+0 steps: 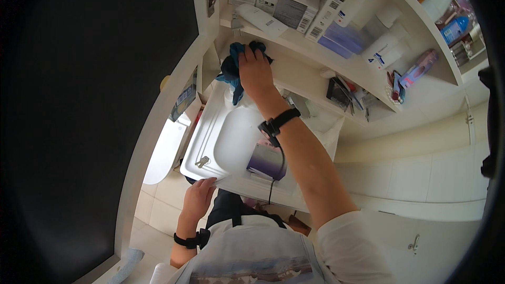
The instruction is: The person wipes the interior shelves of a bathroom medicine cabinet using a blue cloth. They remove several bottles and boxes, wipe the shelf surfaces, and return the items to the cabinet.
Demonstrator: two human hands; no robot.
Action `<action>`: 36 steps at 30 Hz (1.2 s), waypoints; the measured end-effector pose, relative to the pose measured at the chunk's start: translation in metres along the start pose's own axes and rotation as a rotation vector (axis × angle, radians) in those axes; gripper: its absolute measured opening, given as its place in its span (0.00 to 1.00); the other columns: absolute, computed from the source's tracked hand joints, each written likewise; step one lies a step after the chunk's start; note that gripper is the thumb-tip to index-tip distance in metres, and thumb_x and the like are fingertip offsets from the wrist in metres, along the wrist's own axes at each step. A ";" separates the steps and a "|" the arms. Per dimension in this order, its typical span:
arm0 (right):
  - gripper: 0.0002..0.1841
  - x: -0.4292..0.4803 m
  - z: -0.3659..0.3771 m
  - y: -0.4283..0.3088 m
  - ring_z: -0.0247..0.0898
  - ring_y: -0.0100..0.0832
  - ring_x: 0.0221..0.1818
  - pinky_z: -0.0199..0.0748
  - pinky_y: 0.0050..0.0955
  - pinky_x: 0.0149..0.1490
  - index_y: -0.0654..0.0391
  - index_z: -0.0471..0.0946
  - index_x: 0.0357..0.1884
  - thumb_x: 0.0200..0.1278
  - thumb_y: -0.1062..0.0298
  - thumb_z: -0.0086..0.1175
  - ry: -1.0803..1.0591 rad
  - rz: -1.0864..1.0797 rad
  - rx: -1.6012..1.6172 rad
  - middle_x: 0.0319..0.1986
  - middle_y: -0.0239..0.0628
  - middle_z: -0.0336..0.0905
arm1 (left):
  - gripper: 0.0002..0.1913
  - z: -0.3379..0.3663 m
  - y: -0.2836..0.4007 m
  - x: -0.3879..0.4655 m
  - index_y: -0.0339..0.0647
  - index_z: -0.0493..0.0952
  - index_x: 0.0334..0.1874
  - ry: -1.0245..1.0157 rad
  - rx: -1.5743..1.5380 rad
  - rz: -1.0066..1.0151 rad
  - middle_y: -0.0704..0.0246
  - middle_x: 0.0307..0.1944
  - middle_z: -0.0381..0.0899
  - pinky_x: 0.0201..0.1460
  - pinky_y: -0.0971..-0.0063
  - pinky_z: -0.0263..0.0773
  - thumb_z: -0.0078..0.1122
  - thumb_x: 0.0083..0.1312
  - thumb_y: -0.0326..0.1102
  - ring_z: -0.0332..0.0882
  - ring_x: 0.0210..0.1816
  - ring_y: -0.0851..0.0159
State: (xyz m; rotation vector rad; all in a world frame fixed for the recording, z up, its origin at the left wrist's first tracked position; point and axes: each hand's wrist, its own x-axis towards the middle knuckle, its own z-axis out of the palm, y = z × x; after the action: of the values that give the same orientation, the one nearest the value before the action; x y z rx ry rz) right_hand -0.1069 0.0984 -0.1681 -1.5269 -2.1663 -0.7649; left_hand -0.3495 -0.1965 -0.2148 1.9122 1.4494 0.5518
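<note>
My right hand [254, 67] presses down on a crumpled dark teal cloth [232, 63], fingers bent over it, at the left end of the bare lower shelf board [294, 69] of a wall cabinet. A loose corner of the cloth hangs over the board's front, above a white bottle [229, 98] on the washbasin. Lower down, my left hand [199, 197] has its fingertips on the front left corner of the white washbasin [236, 138]. Its thumb is partly hidden. A black band with a small device circles each wrist.
Keys [202, 161] lie on the basin's left rim. A purple box [267, 159] stands at its front right. Cartons and bottles [327, 15] fill the shelf above. An open cabinet door [158, 98] with a dark panel borders the left side; a toilet lid [165, 152] shows below.
</note>
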 end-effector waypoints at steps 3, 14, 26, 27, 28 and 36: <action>0.13 -0.024 -0.023 0.010 0.73 0.43 0.47 0.78 0.36 0.47 0.57 0.80 0.47 0.60 0.69 0.55 -0.189 0.055 -0.072 0.50 0.42 0.77 | 0.11 -0.005 0.006 0.006 0.36 0.80 0.51 0.040 -0.023 0.028 0.55 0.42 0.84 0.45 0.56 0.77 0.59 0.69 0.31 0.82 0.43 0.46; 0.21 -0.149 -0.222 0.102 0.79 0.53 0.46 0.76 0.38 0.53 0.60 0.78 0.51 0.52 0.74 0.60 -0.604 0.290 0.905 0.42 0.52 0.83 | 0.11 -0.017 0.030 0.031 0.36 0.80 0.51 0.054 -0.019 0.147 0.55 0.41 0.84 0.44 0.58 0.77 0.58 0.70 0.30 0.82 0.42 0.46; 0.23 -0.299 -0.265 0.054 0.78 0.31 0.47 0.73 0.30 0.55 0.62 0.78 0.56 0.56 0.79 0.61 -0.292 1.086 1.250 0.43 0.40 0.83 | 0.12 -0.031 0.116 0.149 0.39 0.82 0.53 0.159 -0.176 0.540 0.58 0.44 0.85 0.46 0.64 0.79 0.62 0.69 0.30 0.83 0.43 0.51; 0.21 -0.301 -0.270 0.053 0.78 0.33 0.48 0.73 0.31 0.57 0.63 0.79 0.55 0.56 0.77 0.61 -0.238 1.024 1.296 0.44 0.42 0.84 | 0.12 -0.028 0.126 0.155 0.40 0.82 0.53 0.138 -0.244 0.546 0.58 0.43 0.85 0.44 0.63 0.79 0.62 0.69 0.31 0.84 0.41 0.51; 0.19 -0.302 -0.275 0.055 0.78 0.32 0.49 0.71 0.31 0.58 0.63 0.80 0.53 0.57 0.77 0.61 -0.209 0.969 1.272 0.45 0.40 0.82 | 0.13 -0.026 0.134 0.158 0.41 0.82 0.54 0.110 -0.234 0.538 0.60 0.43 0.85 0.44 0.65 0.79 0.63 0.69 0.32 0.84 0.41 0.53; 0.25 -0.301 -0.284 0.049 0.75 0.27 0.53 0.69 0.26 0.61 0.61 0.79 0.56 0.51 0.86 0.58 -0.244 1.051 1.417 0.49 0.35 0.81 | 0.16 -0.008 0.159 0.170 0.41 0.82 0.55 0.186 -0.069 0.744 0.63 0.48 0.84 0.46 0.65 0.78 0.67 0.65 0.29 0.81 0.45 0.53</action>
State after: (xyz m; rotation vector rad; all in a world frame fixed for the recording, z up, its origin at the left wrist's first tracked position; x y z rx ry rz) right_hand 0.0398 -0.2881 -0.1138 -1.4681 -1.0269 1.0913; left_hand -0.1978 -0.0586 -0.1047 2.3670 0.7574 1.1192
